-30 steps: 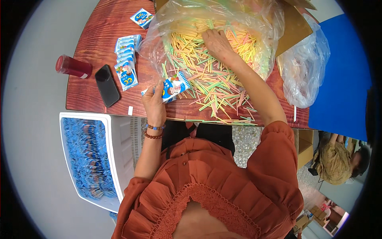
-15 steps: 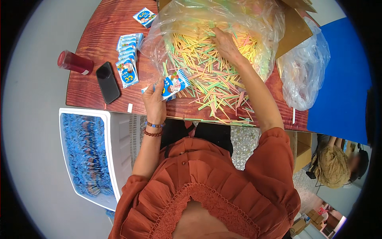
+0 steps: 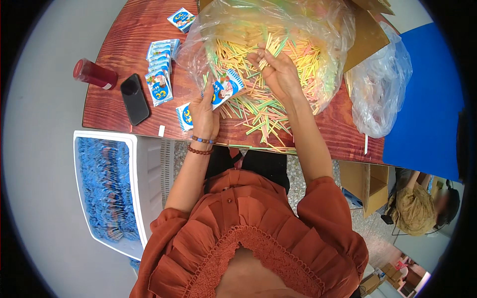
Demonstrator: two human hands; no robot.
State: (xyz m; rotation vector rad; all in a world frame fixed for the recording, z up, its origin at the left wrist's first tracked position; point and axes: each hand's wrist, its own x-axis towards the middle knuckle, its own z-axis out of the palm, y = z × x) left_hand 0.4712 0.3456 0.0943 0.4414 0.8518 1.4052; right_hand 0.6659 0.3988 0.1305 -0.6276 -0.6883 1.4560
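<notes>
Floor: speckled
Wooden table: near edge strewn with pastel sticks
Foam box: just off that edge, left
Plastic bag: mouth toward the edge
Left hand: clamped on packets, near bag
Right hand: clamped on stick bunch, above pile

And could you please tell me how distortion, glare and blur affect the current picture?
Head view: fisheye bows the white box toward the rim, with black corners; head view: glare streaks the bag around the sticks, hazing those behind its film; head view: left hand, right hand and held packets look fairly sharp.
</notes>
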